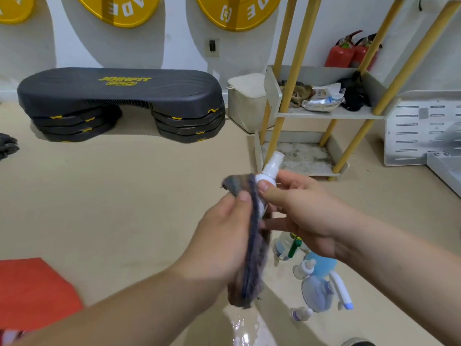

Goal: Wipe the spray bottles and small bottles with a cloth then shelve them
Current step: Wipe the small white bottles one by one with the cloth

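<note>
The right hand (304,216) pinches the small spray bottle (270,168); the left hand (224,236) grips the cloth (252,258) against it; firm wiping may pull it free onto the floor bottles (316,290).

Step platform (119,96) against wall at left, shelf rack (324,113) right, bottles (316,290) on floor below hands (262,221).

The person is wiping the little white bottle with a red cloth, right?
Not quite: the head view shows the cloth is grey, not red. The left hand holds it against the little white bottle, gripped by the right hand.
</note>
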Motion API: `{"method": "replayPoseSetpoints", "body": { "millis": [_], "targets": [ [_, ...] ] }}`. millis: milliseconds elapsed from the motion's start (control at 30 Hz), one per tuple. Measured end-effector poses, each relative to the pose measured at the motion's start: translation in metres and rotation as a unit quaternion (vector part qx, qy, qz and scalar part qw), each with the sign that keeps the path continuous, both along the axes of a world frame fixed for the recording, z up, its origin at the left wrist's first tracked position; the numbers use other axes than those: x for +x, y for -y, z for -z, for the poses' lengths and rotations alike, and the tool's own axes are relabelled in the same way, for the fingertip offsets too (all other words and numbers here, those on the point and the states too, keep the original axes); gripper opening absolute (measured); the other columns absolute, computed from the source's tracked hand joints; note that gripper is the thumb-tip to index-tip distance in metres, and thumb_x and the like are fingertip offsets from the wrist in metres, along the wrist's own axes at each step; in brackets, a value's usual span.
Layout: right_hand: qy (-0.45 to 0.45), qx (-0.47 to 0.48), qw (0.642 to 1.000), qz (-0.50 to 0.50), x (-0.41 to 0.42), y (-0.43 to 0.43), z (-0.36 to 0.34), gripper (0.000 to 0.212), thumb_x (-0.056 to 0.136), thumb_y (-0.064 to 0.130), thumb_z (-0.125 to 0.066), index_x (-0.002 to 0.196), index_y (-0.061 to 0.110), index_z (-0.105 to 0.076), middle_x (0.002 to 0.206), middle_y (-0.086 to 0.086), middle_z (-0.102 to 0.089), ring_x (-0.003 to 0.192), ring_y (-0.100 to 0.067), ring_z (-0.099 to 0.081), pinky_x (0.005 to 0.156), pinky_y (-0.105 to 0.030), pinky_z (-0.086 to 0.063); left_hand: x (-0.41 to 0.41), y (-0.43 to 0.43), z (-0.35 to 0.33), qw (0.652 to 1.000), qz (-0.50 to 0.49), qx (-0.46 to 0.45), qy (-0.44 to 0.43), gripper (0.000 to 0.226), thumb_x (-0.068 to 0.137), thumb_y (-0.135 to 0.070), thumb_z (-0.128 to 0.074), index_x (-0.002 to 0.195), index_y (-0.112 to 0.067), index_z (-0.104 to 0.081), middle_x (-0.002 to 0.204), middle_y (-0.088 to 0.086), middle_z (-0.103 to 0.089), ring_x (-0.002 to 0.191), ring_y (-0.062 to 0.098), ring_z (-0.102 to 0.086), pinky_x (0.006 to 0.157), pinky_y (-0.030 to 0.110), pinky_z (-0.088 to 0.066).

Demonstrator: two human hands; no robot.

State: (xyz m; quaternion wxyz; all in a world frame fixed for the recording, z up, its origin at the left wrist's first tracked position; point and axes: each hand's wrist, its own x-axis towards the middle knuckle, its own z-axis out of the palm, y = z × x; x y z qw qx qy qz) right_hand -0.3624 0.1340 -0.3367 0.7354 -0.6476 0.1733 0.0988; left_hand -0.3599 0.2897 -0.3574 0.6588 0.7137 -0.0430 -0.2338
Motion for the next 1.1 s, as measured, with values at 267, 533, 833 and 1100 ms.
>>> {"method": "replayPoseSetpoints", "body": {
  "millis": [267,533,833,1100],
  "targets": [
    [-0.026,0.044,0.998,0.024,-0.003,-0.008,-0.008,0.013,0.098,0.024,-0.07,0.105,0.013,-0.07,0.089,-0.009,-0.069,0.075,-0.024,-0.064,0.07,-0.04,-0.063,0.018,-0.009,0.009,0.986,0.079,0.044,0.138,0.028,0.107,-0.053,-0.04,0.13,-0.052,-0.056,0.12,-0.012,-0.075,0.109,0.013,-0.073,0.101,0.047,-0.055],
    [0.011,-0.171,0.985,0.002,0.006,0.014,-0.01,0.036,0.102,0.042,-0.061,0.094,0.01,-0.076,0.083,-0.007,-0.065,0.064,-0.021,-0.055,0.055,-0.036,-0.044,0.038,-0.006,-0.006,0.982,-0.051,-0.096,-0.157,0.039,0.104,-0.033,-0.056,0.081,-0.006,-0.072,0.06,0.01,-0.072,0.048,0.018,-0.068,0.042,0.021,-0.052],
    [0.043,0.0,0.999,-0.006,0.003,0.016,-0.01,0.022,0.101,0.012,-0.062,0.109,-0.008,-0.067,0.069,-0.014,-0.061,0.056,-0.02,-0.06,0.055,-0.03,-0.059,0.05,-0.014,0.01,0.992,0.052,-0.038,-0.106,0.045,0.102,-0.045,-0.06,0.102,-0.004,-0.077,0.109,0.026,-0.074,0.089,0.025,-0.069,0.094,0.04,-0.053],
    [0.001,-0.037,0.998,0.053,0.001,-0.006,-0.007,0.043,0.088,0.041,-0.078,0.092,0.0,-0.064,0.063,-0.015,-0.062,0.044,-0.02,-0.059,0.046,-0.026,-0.055,0.025,-0.012,0.007,0.91,0.084,0.203,0.351,0.033,0.102,-0.056,-0.03,0.094,-0.033,-0.052,0.08,-0.009,-0.065,0.074,0.01,-0.061,0.073,0.039,-0.051]
  ]
}}
